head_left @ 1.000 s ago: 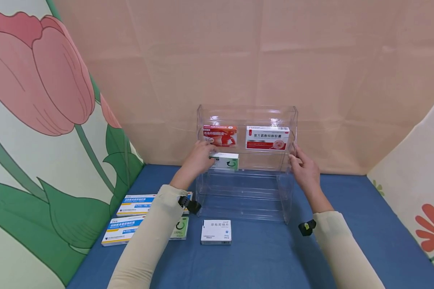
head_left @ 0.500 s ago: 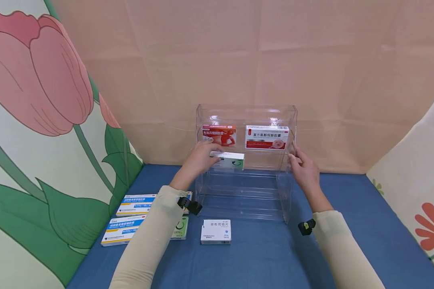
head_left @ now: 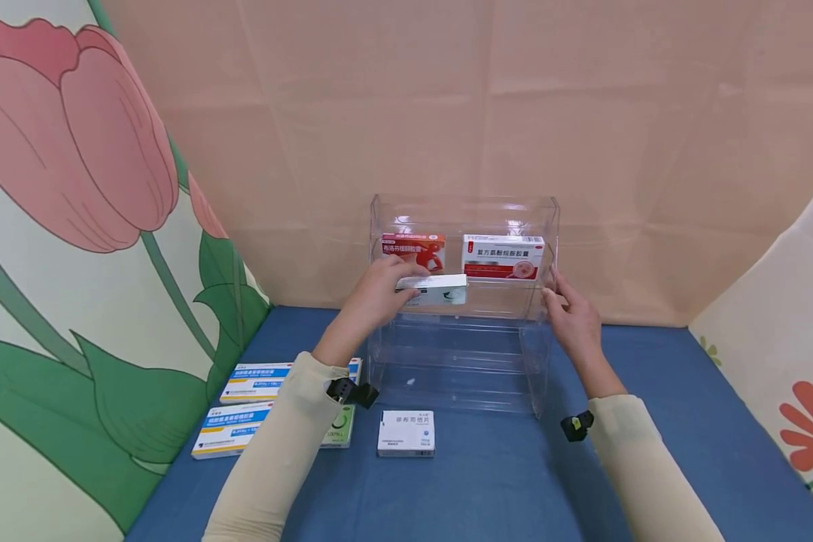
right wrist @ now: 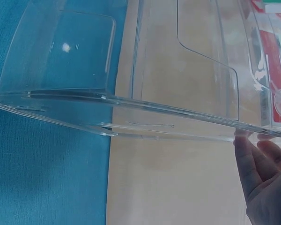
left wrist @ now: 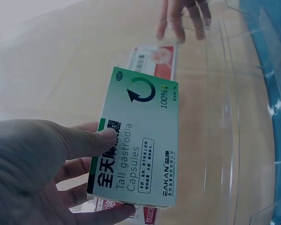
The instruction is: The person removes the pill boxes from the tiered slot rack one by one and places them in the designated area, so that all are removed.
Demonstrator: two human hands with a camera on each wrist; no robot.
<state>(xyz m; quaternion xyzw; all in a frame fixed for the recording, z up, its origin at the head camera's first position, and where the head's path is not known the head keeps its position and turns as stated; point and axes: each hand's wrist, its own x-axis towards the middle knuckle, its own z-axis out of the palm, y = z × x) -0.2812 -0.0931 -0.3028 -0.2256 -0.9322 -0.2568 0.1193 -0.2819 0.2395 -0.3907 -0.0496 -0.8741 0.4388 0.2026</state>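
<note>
In the head view my left hand pinches a green and white medicine box in front of a clear tiered plastic rack. Its front, lettered "Tall gastrodia Capsules", shows in the left wrist view, where the thumb lies on the box and fingers support it from behind. My right hand holds the rack's right side edge, the fingertips meeting the clear panel in the right wrist view. On the rack's upper tier sit a red medicine box and a white and red medicine box.
Two white and blue medicine boxes lie on the blue cloth at the left, partly behind my left sleeve. A green box is beside them. A white box lies before the rack. Behind stands a beige cloth backdrop.
My left hand has lifted the green and white medicine box slightly up and to the right, tilting its top toward the camera. My right hand stays on the rack's edge.
</note>
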